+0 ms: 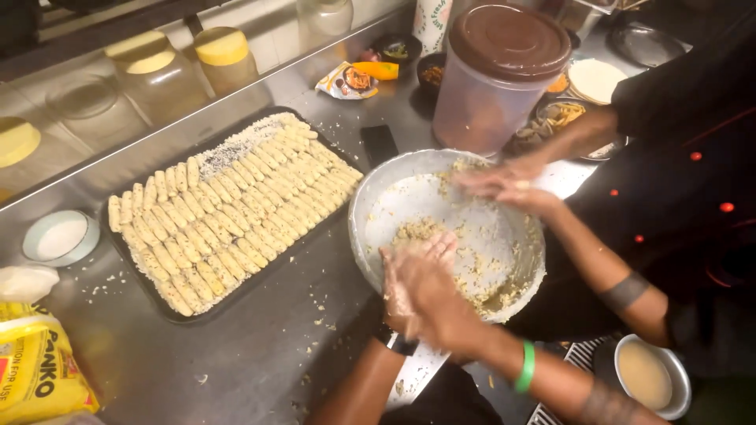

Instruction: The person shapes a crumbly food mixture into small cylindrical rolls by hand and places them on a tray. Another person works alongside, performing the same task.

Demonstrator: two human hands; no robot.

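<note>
My left hand (400, 293) and my right hand (442, 305) are pressed palm to palm over the near rim of a large metal bowl (368, 198), closed around a small lump of pale crumbly mixture that they mostly hide. More of the mixture (417, 230) clings to the bowl's floor and sides. A black watch sits on my left wrist and a green band on my right. At the bowl's far edge, a co-worker's hands (504, 185) rub together.
Left of the bowl, a black tray (157, 307) holds several rows of crumbed sticks (236, 205). A brown-lidded tub (504, 47) stands behind the bowl. A yellow crumb bag (39, 370), a small white bowl (61, 236), a batter bowl (646, 374) and a phone (379, 143) lie on the steel counter.
</note>
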